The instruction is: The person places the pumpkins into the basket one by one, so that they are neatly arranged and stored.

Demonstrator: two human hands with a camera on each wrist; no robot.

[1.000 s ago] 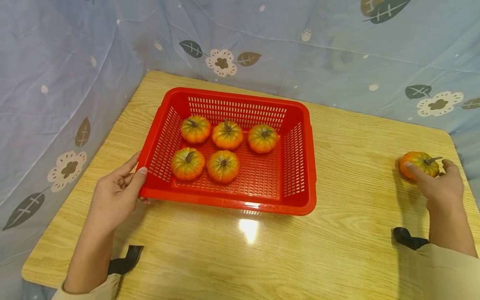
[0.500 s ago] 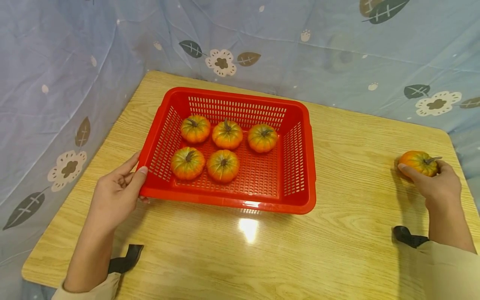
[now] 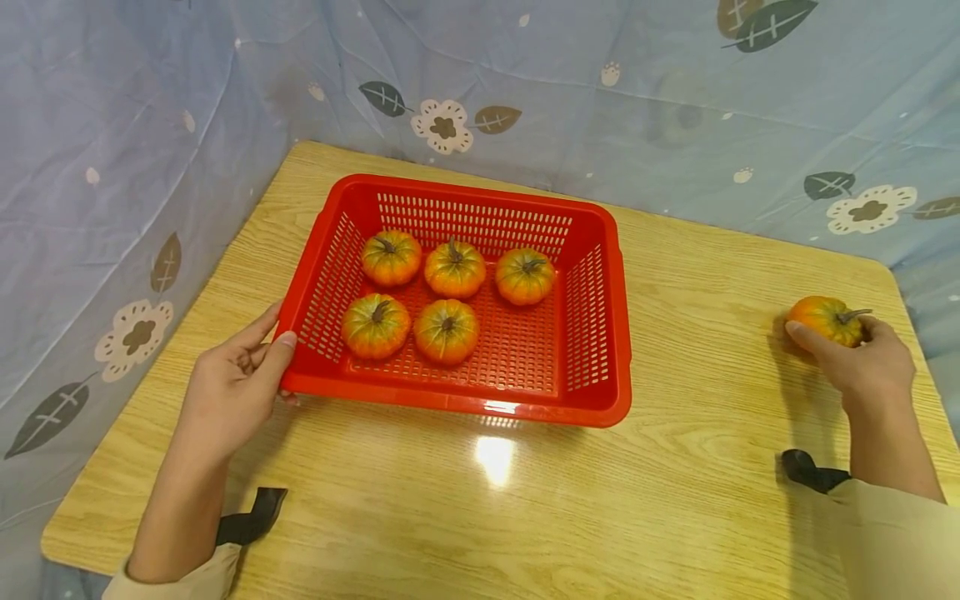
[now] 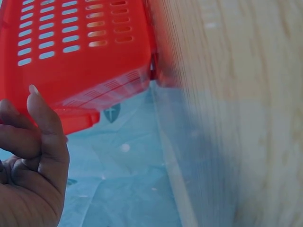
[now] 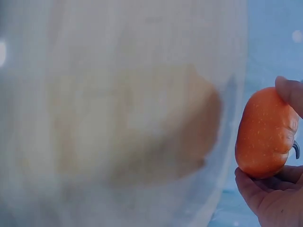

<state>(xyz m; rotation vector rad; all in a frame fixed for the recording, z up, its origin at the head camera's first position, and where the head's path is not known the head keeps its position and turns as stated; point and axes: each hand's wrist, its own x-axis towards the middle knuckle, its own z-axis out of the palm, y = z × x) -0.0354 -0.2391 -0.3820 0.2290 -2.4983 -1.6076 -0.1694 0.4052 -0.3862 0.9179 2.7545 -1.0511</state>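
Observation:
A red plastic basket (image 3: 517, 350) with slotted walls stands on the table, and several small orange pumpkins (image 3: 447, 332) lie in it, stems up. My left hand (image 3: 232, 387) grips its near left corner, thumb on top of the rim; the left wrist view shows those fingers (image 4: 47, 125) against the red wall. Far to the right, my right hand (image 3: 873, 358) holds another small pumpkin (image 3: 821, 318) between thumb and fingers, its stem pointing right. The right wrist view has this pumpkin (image 5: 264, 135) pinched from both sides, close over the tabletop.
The light wooden table (image 3: 712, 467) has rounded corners. A blue cloth (image 3: 555, 92) with leaf and flower prints hangs behind it and along the left. Black straps (image 3: 251, 517) hang at both wrists.
My right hand has closed its fingers round the pumpkin at the right and shifted it slightly left and away from me. The left hand and the basket have stayed almost still.

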